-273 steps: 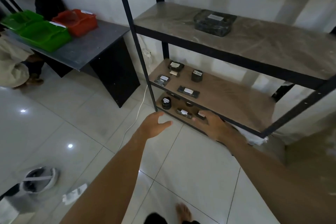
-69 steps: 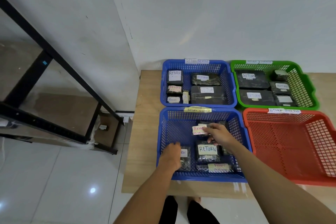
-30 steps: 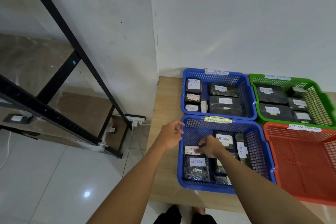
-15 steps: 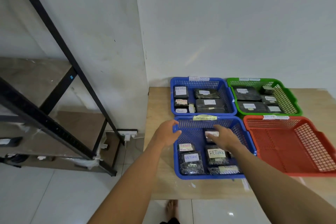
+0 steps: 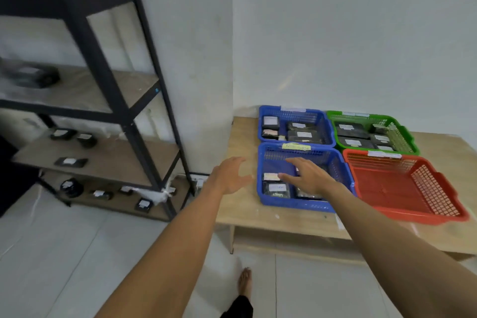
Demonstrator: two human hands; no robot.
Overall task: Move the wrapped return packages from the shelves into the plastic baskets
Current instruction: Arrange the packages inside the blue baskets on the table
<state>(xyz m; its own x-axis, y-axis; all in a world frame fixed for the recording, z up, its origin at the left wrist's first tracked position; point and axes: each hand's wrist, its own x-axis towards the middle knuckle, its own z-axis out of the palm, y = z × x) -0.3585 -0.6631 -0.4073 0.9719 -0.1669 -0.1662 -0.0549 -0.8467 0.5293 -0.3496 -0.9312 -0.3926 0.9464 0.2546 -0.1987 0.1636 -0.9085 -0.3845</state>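
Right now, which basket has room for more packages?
The red basket is bare inside. The near blue basket has room along its far wall, under the right hand. The far blue basket and green basket are crowded.

You have a low wooden table (image 5: 278, 219) against the white wall, carrying four plastic baskets in a tight square. Take the near blue basket (image 5: 291, 204) as your mark: behind it sits the far blue basket (image 5: 263, 121), to its right the red basket (image 5: 438, 199), and diagonally behind it the green basket (image 5: 402, 131). Left of it, your black-framed shelves (image 5: 108, 152) stand on the tiled floor (image 5: 64, 261), with wrapped packages (image 5: 69, 161) lying on the boards
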